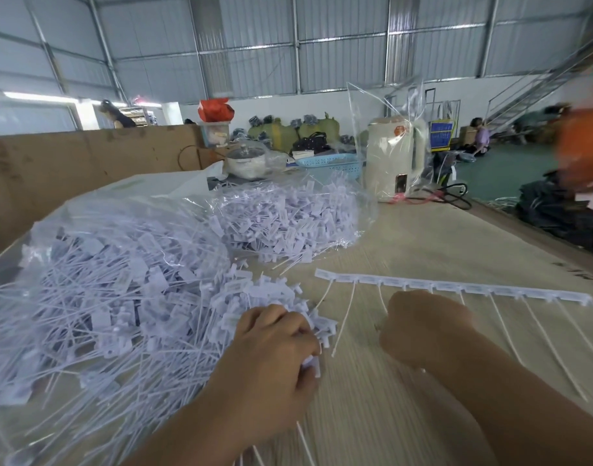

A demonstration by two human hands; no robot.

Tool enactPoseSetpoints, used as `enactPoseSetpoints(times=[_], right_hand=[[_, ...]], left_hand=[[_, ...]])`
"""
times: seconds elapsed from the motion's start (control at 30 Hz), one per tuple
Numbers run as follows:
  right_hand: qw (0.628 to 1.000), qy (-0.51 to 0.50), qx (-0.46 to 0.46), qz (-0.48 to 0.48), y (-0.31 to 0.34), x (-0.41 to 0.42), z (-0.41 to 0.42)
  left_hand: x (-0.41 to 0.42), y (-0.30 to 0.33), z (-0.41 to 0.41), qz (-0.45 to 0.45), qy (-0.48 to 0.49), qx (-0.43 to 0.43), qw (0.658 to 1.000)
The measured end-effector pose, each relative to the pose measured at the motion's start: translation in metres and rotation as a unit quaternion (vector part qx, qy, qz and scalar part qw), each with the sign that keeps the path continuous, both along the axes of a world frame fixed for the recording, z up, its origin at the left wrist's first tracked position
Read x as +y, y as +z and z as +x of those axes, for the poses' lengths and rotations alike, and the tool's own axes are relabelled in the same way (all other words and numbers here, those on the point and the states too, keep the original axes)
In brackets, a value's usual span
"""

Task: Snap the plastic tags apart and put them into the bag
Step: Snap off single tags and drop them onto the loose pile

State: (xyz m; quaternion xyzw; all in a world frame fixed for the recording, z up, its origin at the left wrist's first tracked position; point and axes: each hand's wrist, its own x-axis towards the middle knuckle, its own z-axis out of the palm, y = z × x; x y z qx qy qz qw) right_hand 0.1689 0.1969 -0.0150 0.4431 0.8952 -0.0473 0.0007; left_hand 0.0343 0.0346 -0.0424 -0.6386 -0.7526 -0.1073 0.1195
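Note:
A joined strip of white plastic tags (pixel 456 286) lies across the table, its thin tails pointing toward me. My right hand (pixel 423 326) is closed over some of those tails just below the strip's middle. My left hand (pixel 274 351) grips a bunch of separated white tags (pixel 313 364) at the edge of a large clear bag (pixel 96 297) heaped with loose tags. A second clear bag of tags (pixel 288 216) sits farther back.
The table (pixel 423 243) is covered with pale cardboard. At its far end stand a cream appliance wrapped in plastic (pixel 394 159), a blue basket (pixel 335 164) and a lidded pot (pixel 246 159). A cardboard wall (pixel 69 169) rises at left. A blurred orange shape (pixel 581 142) is at right.

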Motion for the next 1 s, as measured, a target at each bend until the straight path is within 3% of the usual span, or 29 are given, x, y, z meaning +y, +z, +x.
enactPoseSetpoints(times=[0.13, 0.3, 0.73, 1.0], right_hand=[[0.999, 0.027, 0.016, 0.017, -0.001, -0.002, 0.000], [0.983, 0.183, 0.005, 0.010, -0.012, -0.013, -0.013], [0.997, 0.022, 0.072, 0.022, -0.008, -0.008, 0.002], [1.000, -0.004, -0.014, 0.024, 0.004, -0.008, 0.014]], left_hand=[[-0.001, 0.000, -0.001, 0.002, -0.003, -0.008, 1.000], [-0.002, -0.001, 0.000, 0.003, -0.001, 0.006, 1.000], [-0.007, 0.000, 0.002, 0.024, -0.005, -0.008, 1.000], [-0.009, 0.001, -0.001, 0.045, -0.003, -0.008, 0.999]])
